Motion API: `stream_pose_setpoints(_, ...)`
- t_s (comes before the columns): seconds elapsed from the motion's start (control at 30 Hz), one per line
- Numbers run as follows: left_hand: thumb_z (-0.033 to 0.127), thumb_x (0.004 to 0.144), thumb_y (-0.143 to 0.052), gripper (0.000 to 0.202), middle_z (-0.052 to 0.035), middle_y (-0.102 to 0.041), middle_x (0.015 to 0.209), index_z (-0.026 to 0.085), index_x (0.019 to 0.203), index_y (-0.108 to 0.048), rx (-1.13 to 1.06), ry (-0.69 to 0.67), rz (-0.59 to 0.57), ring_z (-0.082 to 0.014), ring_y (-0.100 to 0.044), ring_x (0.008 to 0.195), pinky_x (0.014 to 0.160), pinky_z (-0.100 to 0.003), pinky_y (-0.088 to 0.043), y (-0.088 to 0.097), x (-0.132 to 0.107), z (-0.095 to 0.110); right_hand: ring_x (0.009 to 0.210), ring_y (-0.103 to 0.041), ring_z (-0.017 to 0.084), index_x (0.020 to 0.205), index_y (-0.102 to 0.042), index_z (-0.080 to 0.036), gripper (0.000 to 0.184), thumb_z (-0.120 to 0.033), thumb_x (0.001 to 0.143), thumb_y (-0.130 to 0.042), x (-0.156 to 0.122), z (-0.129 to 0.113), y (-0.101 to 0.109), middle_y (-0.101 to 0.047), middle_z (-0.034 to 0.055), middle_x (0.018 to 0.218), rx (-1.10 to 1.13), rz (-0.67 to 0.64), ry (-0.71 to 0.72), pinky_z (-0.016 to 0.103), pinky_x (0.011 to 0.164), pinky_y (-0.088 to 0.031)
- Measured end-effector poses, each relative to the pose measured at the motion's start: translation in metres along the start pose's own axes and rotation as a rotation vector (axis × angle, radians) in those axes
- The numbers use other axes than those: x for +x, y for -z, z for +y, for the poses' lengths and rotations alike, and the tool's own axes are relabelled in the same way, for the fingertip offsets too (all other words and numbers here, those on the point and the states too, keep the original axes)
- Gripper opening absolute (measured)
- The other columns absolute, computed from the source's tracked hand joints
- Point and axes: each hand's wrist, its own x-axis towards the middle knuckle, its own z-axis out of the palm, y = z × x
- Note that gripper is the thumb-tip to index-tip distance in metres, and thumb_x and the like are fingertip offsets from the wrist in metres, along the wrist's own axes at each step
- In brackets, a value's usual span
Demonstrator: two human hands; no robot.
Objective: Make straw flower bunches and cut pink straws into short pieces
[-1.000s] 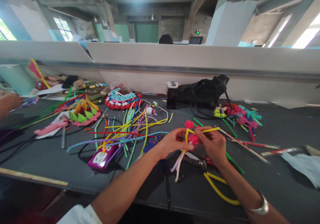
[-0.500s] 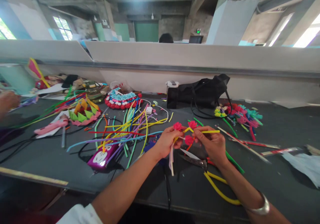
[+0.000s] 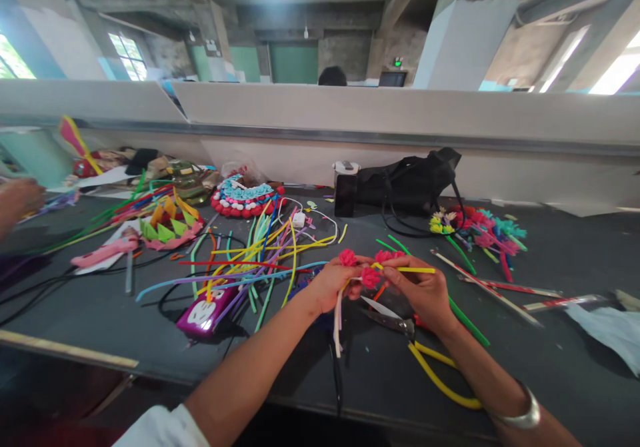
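Note:
My left hand (image 3: 333, 284) is closed on the stems of small pink craft flowers (image 3: 371, 278). Pale and lilac stem ends (image 3: 337, 334) hang down below its fingers. Pinched in my right hand (image 3: 423, 292) is a yellow pipe cleaner (image 3: 417, 270), which passes among the flowers and sticks out to the right. My two hands are close together, with the flower heads between them. Just under my right hand, yellow-handled scissors (image 3: 400, 326) lie on the dark table (image 3: 280, 374). My fingers hide part of the stems and of the yellow pipe cleaner.
A pile of coloured pipe cleaners (image 3: 265, 260) lies left of my hands, by a purple glue-gun-like box (image 3: 207, 314). Behind are a black bag (image 3: 410, 184) and a phone (image 3: 345, 196). Finished flowers (image 3: 487, 227) lie right. Another person's hand (image 3: 20, 200) is far left.
The flowers have turned and shifted slightly left in my left hand. My right hand has moved a little left, and the yellow pipe cleaner's free end sits lower.

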Motion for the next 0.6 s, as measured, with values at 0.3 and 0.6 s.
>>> stream_pose_setpoints(0.3,0.029,0.066,-0.070,0.023,0.0075,-0.041,0.045,0.015,0.080,-0.059,-0.038,0.019,0.063,-0.0004,-0.019,0.033,0.040,-0.020,-0.005,0.0005,0.0008,-0.0003,0.058,-0.063,0.016,0.083,-0.071,-0.022,0.010,-0.032,0.081,-0.069,-0.0035,-0.0024,-0.0012,-0.068,0.0020,0.071,-0.049,-0.083,-0.001,0.026,0.052,-0.052)
stream_pose_setpoints(0.6,0.033,0.066,-0.073,0.025,0.0083,-0.039,0.043,0.017,0.072,-0.056,-0.004,-0.087,0.099,-0.0016,-0.021,0.032,0.037,-0.021,-0.006,0.0025,0.0053,-0.0039,0.060,-0.063,0.016,0.082,-0.071,-0.021,0.010,-0.031,0.081,-0.068,-0.0009,0.0001,-0.0023,-0.067,0.0004,0.069,-0.096,-0.067,0.001,0.026,0.058,-0.052)
